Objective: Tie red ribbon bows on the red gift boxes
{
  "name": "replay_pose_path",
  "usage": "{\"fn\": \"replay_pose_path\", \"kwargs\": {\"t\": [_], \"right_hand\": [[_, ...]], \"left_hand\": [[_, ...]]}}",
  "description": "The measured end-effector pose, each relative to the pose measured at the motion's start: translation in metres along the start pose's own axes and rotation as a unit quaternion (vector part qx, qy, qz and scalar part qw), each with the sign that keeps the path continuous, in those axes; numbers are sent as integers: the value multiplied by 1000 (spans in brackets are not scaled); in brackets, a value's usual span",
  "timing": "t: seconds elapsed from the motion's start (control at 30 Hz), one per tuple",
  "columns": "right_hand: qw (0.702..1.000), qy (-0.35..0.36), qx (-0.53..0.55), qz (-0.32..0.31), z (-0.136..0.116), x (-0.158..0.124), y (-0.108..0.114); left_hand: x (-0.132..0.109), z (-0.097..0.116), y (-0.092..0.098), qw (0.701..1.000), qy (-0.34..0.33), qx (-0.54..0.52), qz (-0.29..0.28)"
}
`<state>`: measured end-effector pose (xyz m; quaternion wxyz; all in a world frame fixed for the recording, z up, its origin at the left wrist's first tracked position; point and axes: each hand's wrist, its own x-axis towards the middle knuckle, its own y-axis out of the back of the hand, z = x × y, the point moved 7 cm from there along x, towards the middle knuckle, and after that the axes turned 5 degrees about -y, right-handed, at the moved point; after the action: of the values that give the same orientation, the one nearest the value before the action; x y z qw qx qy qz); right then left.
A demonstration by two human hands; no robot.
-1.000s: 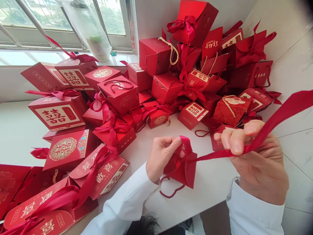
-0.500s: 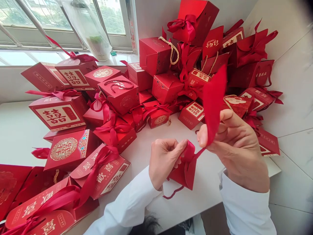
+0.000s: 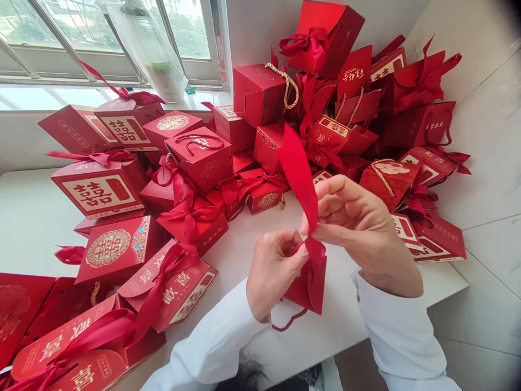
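A small red box stands near the table's front edge, with a dark red cord handle hanging at its lower left. My left hand is closed in a pinch on the red ribbon at the top of this box. Between the thumb and fingers of my right hand, just up and right of my left, is the ribbon's long end, which stands up and leans left. Where the two hands meet, the fingertips partly hide the ribbon's crossing.
Red gift boxes with bows are piled at the back and along the left of the white table. A cup in a plastic bag stands on the windowsill. A tiled wall bounds the right.
My right hand has moved left with the ribbon end, close to my left hand. The ribbon end now crosses over at the box top and leans left. My left hand has barely moved.
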<state>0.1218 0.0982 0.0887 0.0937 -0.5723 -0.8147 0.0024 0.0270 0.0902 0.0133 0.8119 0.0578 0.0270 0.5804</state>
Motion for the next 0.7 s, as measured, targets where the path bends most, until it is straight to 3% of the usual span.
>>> {"fn": "replay_pose_path", "kwargs": {"t": [0.17,0.23,0.37,0.5,0.7], "right_hand": [[1000,8,-8,7,1,5,3],[1000,6,-13,7,2,5,4],[1000,15,-12,11,4,9,8],[1000,12,-15,18,5,11,11],[999,-5,-13,-43,-1,7,-4]], "left_hand": [[-1,13,12,989,-62,120,68],[0,16,14,988,-74,113,74],[2,17,9,997,-74,4,4],[3,12,3,990,-7,-122,-68],[5,10,6,961,64,-257,-76]]}}
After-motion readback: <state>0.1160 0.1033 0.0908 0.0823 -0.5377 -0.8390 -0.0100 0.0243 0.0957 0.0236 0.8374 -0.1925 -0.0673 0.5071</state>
